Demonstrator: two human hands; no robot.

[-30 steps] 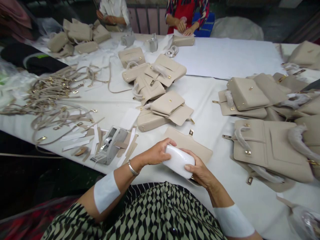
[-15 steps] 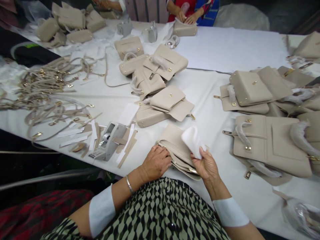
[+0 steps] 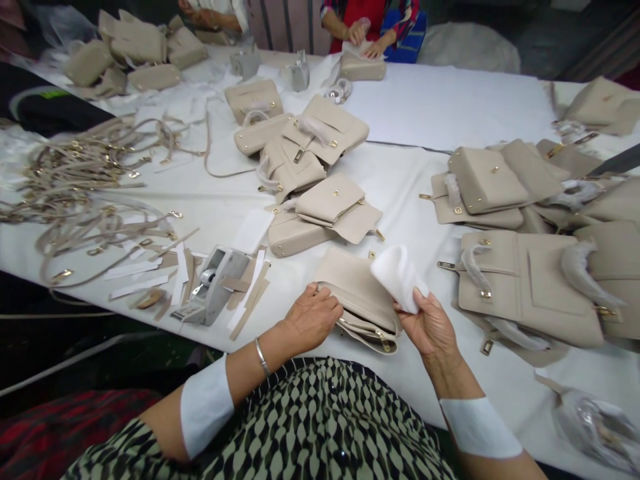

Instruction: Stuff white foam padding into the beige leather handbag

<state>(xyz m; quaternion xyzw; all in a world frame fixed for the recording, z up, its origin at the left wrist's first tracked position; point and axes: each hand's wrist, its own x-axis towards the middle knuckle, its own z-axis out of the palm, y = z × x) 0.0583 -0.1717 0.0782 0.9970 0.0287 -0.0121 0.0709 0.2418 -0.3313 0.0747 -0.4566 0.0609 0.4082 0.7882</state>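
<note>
The left grip (image 3: 314,317) is palm down, with its fingers curled over the left edge of the opening of one beige handbag (image 3: 353,270); it grasps that edge, and the thumb is hidden. The left forearm enters from lower left and carries one silver bracelet (image 3: 261,357). The right grip (image 3: 431,327), at the bag's right end, is turned palm up and grasps the lower end of one white pad (image 3: 397,277) between thumb and fingers. The pad tilts up and leftward from this grip, above the bag's right side; contact between pad and bag cannot be determined. Compared with one second ago, when both grips hold the pad, only the right grip retains it, and the left grip is on the bag. Compared with the half-second frame, the bag's opening gapes wider. Count by position: one grey tape dispenser (image 3: 213,287) left of the left grip; at least five beige bags (image 3: 327,200) piled beyond both grips on the surface (image 3: 415,193); one tangle of straps (image 3: 80,160), too dense to count, far left of the left grip; one plastic-wrapped bundle (image 3: 600,427) right of the right grip; two co-workers (image 3: 363,33) well beyond both grips.
</note>
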